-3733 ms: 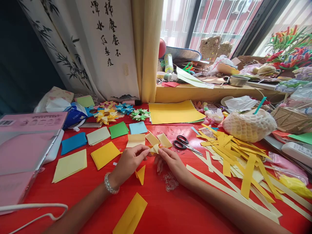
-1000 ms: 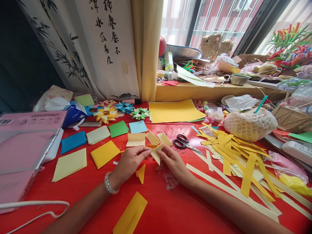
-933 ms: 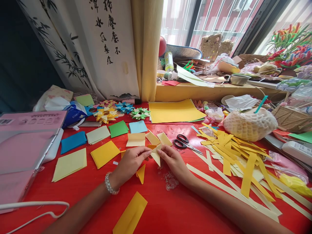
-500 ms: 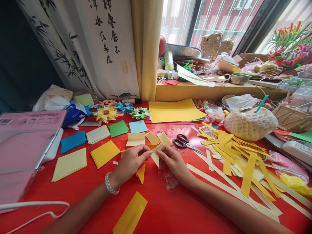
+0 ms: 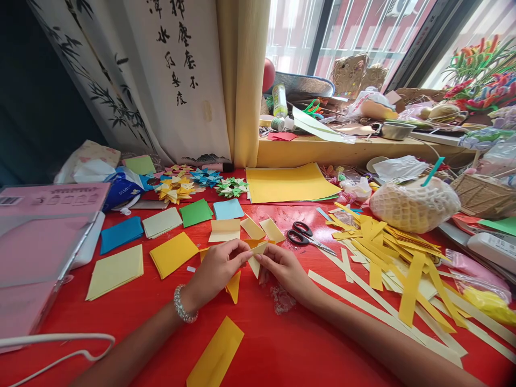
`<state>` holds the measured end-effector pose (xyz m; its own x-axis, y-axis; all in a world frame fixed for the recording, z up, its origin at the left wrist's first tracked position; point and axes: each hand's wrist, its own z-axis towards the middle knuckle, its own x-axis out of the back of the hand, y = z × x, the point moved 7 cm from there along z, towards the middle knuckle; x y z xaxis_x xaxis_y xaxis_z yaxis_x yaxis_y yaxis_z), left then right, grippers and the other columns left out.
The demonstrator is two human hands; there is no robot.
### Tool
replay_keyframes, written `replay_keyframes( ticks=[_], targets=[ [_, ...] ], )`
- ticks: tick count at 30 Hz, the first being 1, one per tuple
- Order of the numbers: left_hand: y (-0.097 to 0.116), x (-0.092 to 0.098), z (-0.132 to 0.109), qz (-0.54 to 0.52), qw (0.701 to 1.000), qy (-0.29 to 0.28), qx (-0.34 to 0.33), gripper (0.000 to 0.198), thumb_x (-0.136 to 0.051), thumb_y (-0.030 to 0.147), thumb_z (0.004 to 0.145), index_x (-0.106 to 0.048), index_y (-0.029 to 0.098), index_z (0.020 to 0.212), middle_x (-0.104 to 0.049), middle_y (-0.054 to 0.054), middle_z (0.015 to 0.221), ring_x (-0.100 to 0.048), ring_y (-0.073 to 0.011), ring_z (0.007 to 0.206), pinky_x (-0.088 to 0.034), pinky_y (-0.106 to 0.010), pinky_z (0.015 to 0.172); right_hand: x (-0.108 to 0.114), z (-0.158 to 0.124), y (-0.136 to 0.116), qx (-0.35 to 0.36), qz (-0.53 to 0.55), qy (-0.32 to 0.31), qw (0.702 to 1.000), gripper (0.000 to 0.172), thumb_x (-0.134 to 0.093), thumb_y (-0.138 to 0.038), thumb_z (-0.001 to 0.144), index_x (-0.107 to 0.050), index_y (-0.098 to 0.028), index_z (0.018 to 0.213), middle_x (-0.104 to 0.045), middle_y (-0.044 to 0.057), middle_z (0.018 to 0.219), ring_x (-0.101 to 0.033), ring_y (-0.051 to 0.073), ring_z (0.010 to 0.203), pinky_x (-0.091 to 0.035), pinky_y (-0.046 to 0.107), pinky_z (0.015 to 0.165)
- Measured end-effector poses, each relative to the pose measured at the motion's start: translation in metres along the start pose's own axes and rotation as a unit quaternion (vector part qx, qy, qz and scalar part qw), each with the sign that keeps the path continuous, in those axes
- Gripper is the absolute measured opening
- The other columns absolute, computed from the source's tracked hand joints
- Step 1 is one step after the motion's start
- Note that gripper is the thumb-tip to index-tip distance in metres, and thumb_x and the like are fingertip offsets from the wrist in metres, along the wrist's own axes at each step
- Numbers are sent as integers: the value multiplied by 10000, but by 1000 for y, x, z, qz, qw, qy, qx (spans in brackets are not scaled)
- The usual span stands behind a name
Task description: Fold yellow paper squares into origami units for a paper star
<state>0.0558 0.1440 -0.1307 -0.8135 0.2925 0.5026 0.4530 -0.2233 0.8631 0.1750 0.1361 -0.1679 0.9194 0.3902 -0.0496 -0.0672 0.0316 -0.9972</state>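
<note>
2 hands meet over the middle of the red table. Your left hand and right hand both pinch 1 small folded paper piece, thumbs and fingertips closed on it from either side. The piece is pale yellow with an orange edge at its top, and it sits just above the tabletop between your fingertips, its point aimed down toward you. I cannot tell whether it touches the table.

A bead bracelet rides your left wrist. Just under that hand lies an orange triangle, flat on the table. Nearer you, an orange strip lies on its own.

Just beyond your fingers sit 3 pale folded bits, and the scissors lie just right of them, blades pointing right. Farther right spreads a heap of yellow strips. On your left lie coloured squares, and behind them, by the curtain, a row of paper stars.
</note>
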Motion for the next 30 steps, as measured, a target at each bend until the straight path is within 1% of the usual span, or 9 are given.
replay_keyframes(
  ticks=[4,6,10,14,17,21,25,28,30],
  targets=[
    [-1,1,-1,-29,1000,7,4,204,-468,326,862,-592,174,805,-589,15,672,-553,-129,677,-411,-220,667,-4,0,-3,8,22,-25,999,185,-541,-329,876,-506,-149,857,-580,8,630,-570,143,539,-453,222,521],
    [-3,1,0,-57,998,5,11,221,-463,344,863,-595,169,833,-610,3,684,-583,-143,693,-436,-235,693,-4,0,-4,8,35,-21,999,187,-554,-327,865,-505,-147,861,-584,13,658,-582,148,562,-460,225,532],
    [-8,0,2,-116,993,4,27,225,-488,361,849,-592,164,880,-628,-13,748,-611,-155,724,-475,-256,720,1,0,-5,-1,48,12,999,205,-557,-327,855,-477,-149,793,-573,7,588,-566,139,506,-433,208,496],
    [-10,0,3,-169,985,12,37,211,-554,335,807,-582,164,928,-626,-21,852,-620,-154,766,-497,-257,737,4,2,-5,7,64,17,998,190,-550,-325,854,-495,-154,917,-564,-9,537,-529,135,454,-419,209,463],
    [-9,-1,3,-185,982,10,36,188,-558,308,801,-580,152,904,-624,-28,855,-624,-155,761,-503,-264,736,5,2,-5,10,80,19,997,213,-553,-343,850,-499,-164,951,-565,-12,544,-525,136,457,-425,214,460],
    [-9,-1,2,-208,977,15,47,181,-572,291,782,-579,135,872,-631,-42,843,-627,-162,751,-509,-282,736,7,2,-6,14,93,31,995,224,-587,-354,822,-513,-168,924,-553,-20,556,-531,134,472,-426,216,472],
    [-7,-1,1,-228,972,17,54,196,-599,288,752,-589,123,859,-637,-52,836,-629,-174,763,-508,-300,760,9,1,-9,23,102,35,994,194,-589,-338,822,-534,-169,900,-583,-4,658,-540,122,502,-428,222,506],
    [-6,0,2,-230,972,17,48,207,-588,290,758,-593,124,882,-639,-57,863,-623,-181,805,-499,-311,799,10,1,-10,24,99,39,994,182,-585,-336,825,-546,-171,889,-589,-1,683,-539,118,512,-426,221,522],
    [-7,1,2,-223,973,19,46,234,-561,309,783,-581,130,933,-635,-60,894,-620,-180,808,-501,-312,792,11,1,-10,26,97,43,994,163,-574,-321,829,-551,-171,888,-589,-2,683,-540,117,518,-423,218,523]
  ],
)
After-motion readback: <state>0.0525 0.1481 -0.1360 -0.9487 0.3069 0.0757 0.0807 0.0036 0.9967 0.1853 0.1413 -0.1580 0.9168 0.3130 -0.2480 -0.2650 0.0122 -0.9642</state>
